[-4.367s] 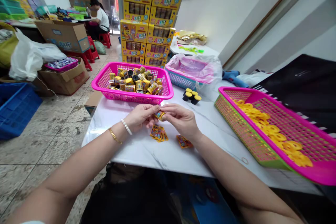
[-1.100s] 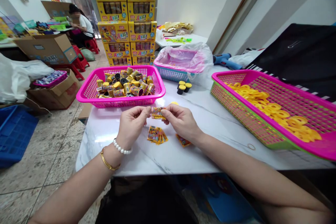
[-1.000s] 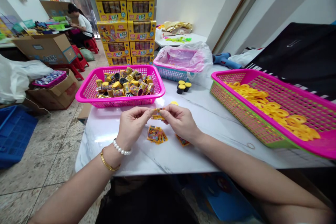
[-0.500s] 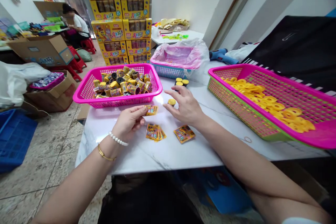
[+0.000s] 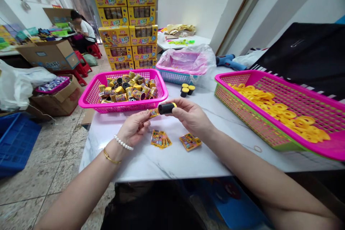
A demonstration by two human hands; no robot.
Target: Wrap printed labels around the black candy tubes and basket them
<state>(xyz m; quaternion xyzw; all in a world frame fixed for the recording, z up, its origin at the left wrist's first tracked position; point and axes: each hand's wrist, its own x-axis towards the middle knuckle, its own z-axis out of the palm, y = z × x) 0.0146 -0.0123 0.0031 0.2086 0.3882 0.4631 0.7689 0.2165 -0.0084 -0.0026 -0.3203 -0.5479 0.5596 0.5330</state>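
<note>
My left hand [image 5: 136, 126] pinches a printed yellow label [image 5: 154, 113] at its edge. In my right hand [image 5: 192, 115] lies a small black cylinder with a yellow end [image 5: 166, 108], held sideways between thumb and fingers. The cylinder's open end meets or overlaps the label; I cannot tell whether they touch. Below them on the table are a fanned set of labels [image 5: 161, 139] and a thicker stack of labels [image 5: 190, 141]. Beyond my right hand stand three black cylinders with yellow tops [image 5: 188, 90].
A pink basket [image 5: 122, 107] of label-wrapped cylinders stands at left. At right, a long pink and green basket [image 5: 242, 118] holds yellow rings. A plastic-lined basket [image 5: 175, 76] and stacked yellow boxes [image 5: 115, 37] are behind. A rubber band [image 5: 258, 148] lies on the table [image 5: 167, 169]. A seated person [image 5: 84, 30] works far left.
My right hand has picked a black cylinder up from the table and brought it left to the label in my left hand. The view has shifted slightly.
</note>
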